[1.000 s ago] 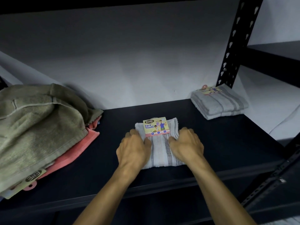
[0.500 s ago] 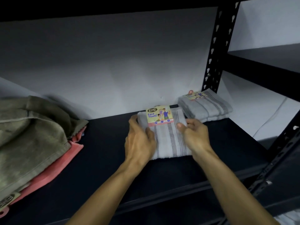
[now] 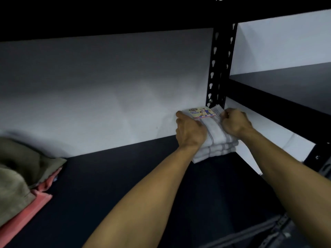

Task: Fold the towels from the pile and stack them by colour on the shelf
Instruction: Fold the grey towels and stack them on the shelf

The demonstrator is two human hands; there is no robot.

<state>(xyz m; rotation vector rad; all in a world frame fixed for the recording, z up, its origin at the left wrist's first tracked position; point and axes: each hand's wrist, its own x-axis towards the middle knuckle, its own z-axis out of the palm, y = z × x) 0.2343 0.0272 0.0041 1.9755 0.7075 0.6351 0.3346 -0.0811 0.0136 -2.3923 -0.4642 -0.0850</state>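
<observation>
Shelf (image 3: 125, 185) middle open — towel pile (image 3: 19, 178) blocks left.

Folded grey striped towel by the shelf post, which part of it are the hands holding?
The left hand grips the folded grey striped towel by its left edge, the right hand by its right edge.

The folded white cloth towels with thin grey woven stripes (image 3: 217, 138) look soft, and the top one carries a glossy printed paper label (image 3: 201, 112). The dark shelf board (image 3: 125, 185) is smooth and matt; its black perforated metal upright (image 3: 221, 65) has a painted finish (faintly sheened). The olive towel (image 3: 16, 174) looks coarse terry, the coral-pink towel (image 3: 23, 213) flatter.
</observation>
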